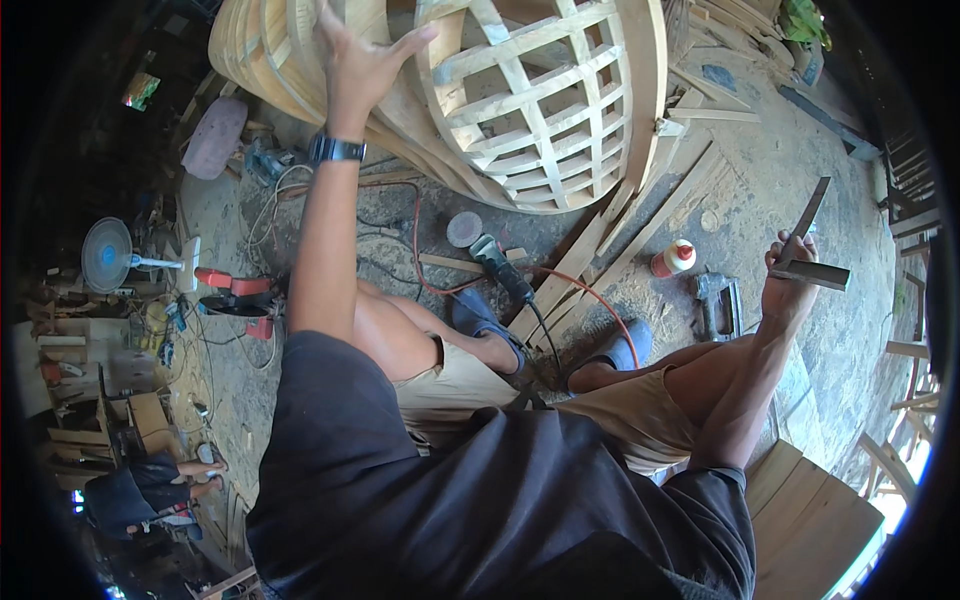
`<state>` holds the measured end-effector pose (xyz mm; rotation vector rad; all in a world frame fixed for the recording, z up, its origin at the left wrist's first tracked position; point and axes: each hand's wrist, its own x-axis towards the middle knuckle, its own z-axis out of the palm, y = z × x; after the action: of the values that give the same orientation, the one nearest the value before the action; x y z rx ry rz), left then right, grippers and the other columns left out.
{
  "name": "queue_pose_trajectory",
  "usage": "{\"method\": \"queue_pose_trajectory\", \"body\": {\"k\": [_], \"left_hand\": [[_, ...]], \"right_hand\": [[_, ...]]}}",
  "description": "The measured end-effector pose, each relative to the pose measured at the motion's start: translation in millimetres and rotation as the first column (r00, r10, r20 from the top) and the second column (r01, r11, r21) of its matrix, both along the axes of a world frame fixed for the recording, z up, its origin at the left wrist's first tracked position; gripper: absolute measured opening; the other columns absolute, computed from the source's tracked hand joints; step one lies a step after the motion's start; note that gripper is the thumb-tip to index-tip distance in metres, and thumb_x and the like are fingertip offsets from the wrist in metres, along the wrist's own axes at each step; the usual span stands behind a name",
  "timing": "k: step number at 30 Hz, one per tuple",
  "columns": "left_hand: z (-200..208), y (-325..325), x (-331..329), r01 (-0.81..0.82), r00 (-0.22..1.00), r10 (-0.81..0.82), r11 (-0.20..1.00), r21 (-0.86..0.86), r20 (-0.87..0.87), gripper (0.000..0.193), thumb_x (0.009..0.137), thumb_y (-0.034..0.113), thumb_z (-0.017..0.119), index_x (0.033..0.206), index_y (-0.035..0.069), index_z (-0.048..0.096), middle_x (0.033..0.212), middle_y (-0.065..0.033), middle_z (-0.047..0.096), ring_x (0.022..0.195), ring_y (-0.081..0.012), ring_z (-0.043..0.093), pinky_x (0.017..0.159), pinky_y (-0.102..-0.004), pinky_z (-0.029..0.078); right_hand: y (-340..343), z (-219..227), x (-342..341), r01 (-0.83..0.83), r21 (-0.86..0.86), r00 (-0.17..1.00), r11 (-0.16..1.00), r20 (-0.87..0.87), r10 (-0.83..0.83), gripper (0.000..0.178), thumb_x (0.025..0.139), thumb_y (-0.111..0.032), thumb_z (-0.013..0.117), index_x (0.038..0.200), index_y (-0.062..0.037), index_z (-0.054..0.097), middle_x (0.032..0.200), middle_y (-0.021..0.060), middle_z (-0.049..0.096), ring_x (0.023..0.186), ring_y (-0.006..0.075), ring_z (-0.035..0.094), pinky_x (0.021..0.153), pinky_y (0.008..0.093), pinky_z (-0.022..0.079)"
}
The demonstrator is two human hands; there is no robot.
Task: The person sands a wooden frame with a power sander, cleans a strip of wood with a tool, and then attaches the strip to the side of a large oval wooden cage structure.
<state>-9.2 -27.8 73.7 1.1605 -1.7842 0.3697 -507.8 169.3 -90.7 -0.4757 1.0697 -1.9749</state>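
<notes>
A large curved wooden frame with a lattice of crossed slats stands in front of me. To its left run several bent wooden bands. My left hand, with a dark watch on the wrist, is over these bands with thumb and fingers spread; whether it touches them I cannot tell. Out to the right, my right hand is closed around a try square, its thin blade pointing up and away and its thick stock lying across the hand.
On the dusty floor are a power tool with a cord, a round disc, a glue bottle, a nail gun and loose wooden strips. An orange hose winds between my feet. A fan and another person are at left.
</notes>
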Motion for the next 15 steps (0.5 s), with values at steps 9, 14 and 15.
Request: {"method": "queue_pose_trajectory", "body": {"k": [9,14,15], "left_hand": [[-77.9,27.7,65.9,0.152,0.922,-0.066,0.968,0.199,-0.382,0.062,0.091,0.020,0.071,0.138,-0.008,0.042,0.132,-0.0226,0.053,0.117,-0.0211,0.056,0.096,-0.0318,0.048],[-89.3,26.2,67.1,0.225,0.812,-0.053,0.948,0.227,-0.582,0.045,0.093,0.016,0.067,0.129,-0.008,0.054,0.118,-0.0157,0.065,0.108,-0.0166,0.061,0.094,-0.0290,0.048],[-92.0,26.3,68.5,0.228,0.791,-0.044,0.947,0.227,-0.610,0.038,0.093,0.012,0.066,0.124,-0.009,0.058,0.120,-0.0153,0.066,0.107,-0.0158,0.063,0.091,-0.0276,0.050]], "right_hand": [[-3.9,-8.7,2.3,-0.052,-0.021,0.995,0.998,-0.081,0.050,0.023,0.092,-0.010,0.059,0.112,-0.0031,0.050,0.094,0.0175,0.062,0.071,0.0211,0.057,0.060,0.0296,0.046],[-8.6,-8.3,10.4,-0.051,0.005,0.995,0.999,-0.086,0.052,0.024,0.094,-0.009,0.057,0.116,-0.0036,0.050,0.092,0.0146,0.061,0.069,0.0174,0.056,0.059,0.0271,0.045],[-10.0,-6.6,14.6,-0.062,0.003,0.995,0.998,-0.079,0.062,0.022,0.093,-0.009,0.058,0.114,-0.0046,0.051,0.093,0.0146,0.061,0.070,0.0176,0.056,0.060,0.0270,0.045]]}}
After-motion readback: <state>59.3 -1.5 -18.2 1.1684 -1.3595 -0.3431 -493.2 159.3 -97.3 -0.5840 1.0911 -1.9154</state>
